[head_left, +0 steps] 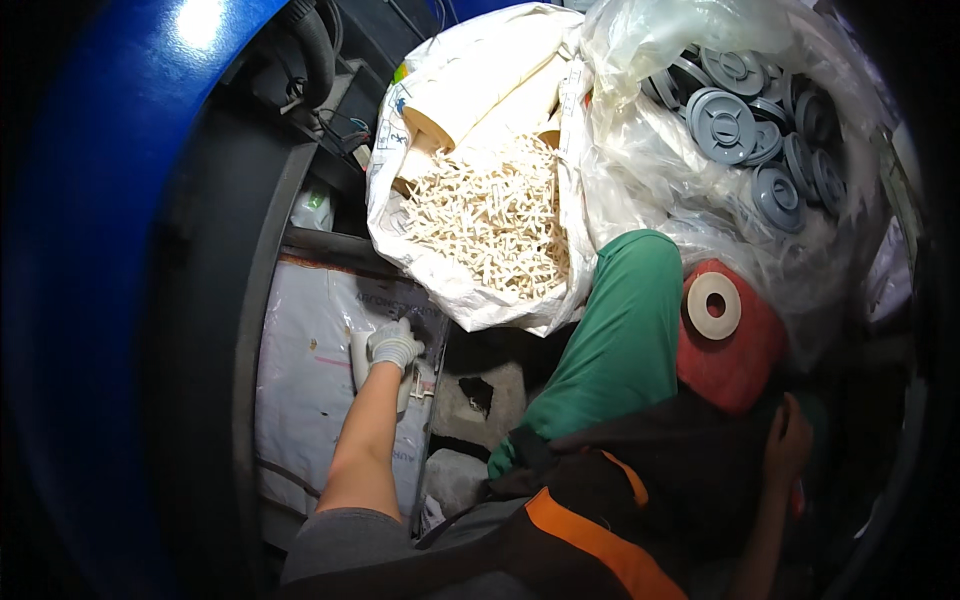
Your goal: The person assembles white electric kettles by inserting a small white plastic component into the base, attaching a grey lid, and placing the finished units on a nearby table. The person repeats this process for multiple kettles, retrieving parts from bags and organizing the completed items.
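Note:
My left hand (394,345), in a pale knitted glove, is closed over a whitish object (359,358) on the plastic-covered surface (290,365). Two pale arms of that object show, one on either side of the glove; its kind is hidden by the hand. A small cream piece (424,393) lies close by at the right. Low at the far right, my bare right hand (788,440) is beside my leg. Shadow hides how its fingers are set and whether it holds anything. Near it, a flat cream ring (697,306) rests on red material (735,365) over my knee.
Ahead stands a white woven sack (455,285) with many small cream pieces (490,215) and curved tan sheets (490,85). Right of it, a clear plastic bag (650,165) holds several grey round lids (722,127). A concrete block (485,410) and a dark frame (270,240) flank the plastic-covered surface.

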`<state>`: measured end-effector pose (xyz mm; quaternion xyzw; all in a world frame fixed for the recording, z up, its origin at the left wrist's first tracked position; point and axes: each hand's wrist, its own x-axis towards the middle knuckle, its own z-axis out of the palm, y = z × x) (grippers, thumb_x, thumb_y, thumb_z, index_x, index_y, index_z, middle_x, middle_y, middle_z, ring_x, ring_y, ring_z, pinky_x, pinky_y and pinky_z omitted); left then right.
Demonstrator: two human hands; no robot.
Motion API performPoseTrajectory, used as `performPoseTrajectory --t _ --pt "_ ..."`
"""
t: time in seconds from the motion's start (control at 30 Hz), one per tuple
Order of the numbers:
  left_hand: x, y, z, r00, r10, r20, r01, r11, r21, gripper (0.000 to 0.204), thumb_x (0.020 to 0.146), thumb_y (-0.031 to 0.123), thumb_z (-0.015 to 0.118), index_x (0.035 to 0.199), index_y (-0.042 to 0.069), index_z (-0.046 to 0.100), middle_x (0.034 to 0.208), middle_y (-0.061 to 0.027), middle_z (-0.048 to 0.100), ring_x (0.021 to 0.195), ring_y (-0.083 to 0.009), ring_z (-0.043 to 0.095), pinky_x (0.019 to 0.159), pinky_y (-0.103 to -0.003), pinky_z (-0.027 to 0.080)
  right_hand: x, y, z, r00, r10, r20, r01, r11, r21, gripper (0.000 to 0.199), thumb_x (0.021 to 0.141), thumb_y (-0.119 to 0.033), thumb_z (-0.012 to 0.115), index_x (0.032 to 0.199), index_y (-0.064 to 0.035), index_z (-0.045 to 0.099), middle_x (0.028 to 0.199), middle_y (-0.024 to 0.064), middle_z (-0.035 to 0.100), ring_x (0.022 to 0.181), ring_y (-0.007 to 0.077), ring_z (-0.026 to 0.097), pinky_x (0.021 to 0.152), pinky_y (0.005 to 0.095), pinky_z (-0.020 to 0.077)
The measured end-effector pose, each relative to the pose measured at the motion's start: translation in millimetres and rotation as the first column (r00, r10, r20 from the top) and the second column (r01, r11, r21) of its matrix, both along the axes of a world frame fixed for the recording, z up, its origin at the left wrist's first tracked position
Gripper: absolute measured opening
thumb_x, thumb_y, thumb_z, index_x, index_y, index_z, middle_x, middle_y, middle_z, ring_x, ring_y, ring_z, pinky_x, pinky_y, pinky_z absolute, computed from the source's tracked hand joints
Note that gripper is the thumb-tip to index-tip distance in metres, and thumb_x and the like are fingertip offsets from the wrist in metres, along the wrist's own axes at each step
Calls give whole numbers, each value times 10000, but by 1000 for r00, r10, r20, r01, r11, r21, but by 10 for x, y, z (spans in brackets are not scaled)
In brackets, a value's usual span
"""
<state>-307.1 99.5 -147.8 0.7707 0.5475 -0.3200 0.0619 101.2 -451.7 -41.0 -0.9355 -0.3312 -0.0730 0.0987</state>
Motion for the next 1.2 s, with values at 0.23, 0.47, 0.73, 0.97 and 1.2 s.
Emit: performPoseTrajectory --t 0.23,0.47,0.73,0.97,1.2 --pt "92 155 732 982 -79 169 70 996 62 613 843 595 484 989 42 705 1000 -213 678 975 -349 651 871 -429 492 -18 106 38 988 -17 -152 38 990 139 263 950 -137 521 1184 -43 593 1073 149 653 988 285 628 856 379 474" --pt "1407 -979 2861 112 -683 721 787 505 356 217 730 340 712 755 129 667 589 -89 581 546 -298 585 522 -384 443 -920 1508 1122 705 638 -309 -466 745 477 651 700 -312 782 1264 -115 523 1312 117 498 1232 289 449 1026 448 337" --pt "1994 -1577 3040 -590 -337 734 465 602 650 426 910 416 503 992 1 561 1047 -178 594 951 -285 600 815 -412 485 -1184 1486 1301 648 743 169 -721 526 450 171 781 -107 611 945 -139 649 972 2 660 871 138 638 758 301 482" --pt "2175 -1591 2617 -117 149 982 502 862 -71 231 943 143 540 1058 -42 618 999 -111 656 962 -173 610 902 -302 467 -972 916 945 861 431 -270 -84 646 759 170 883 -152 604 1032 -70 598 949 76 626 832 189 626 685 305 477" --pt "2380 -1803 2498 -44 21 999 654 756 13 303 830 93 664 1116 10 611 1111 -112 628 1044 -228 598 938 -345 448 -497 840 863 221 755 -617 946 -12 324 411 987 -277 496 1302 -14 479 1255 115 567 1182 220 539 1018 382 419"
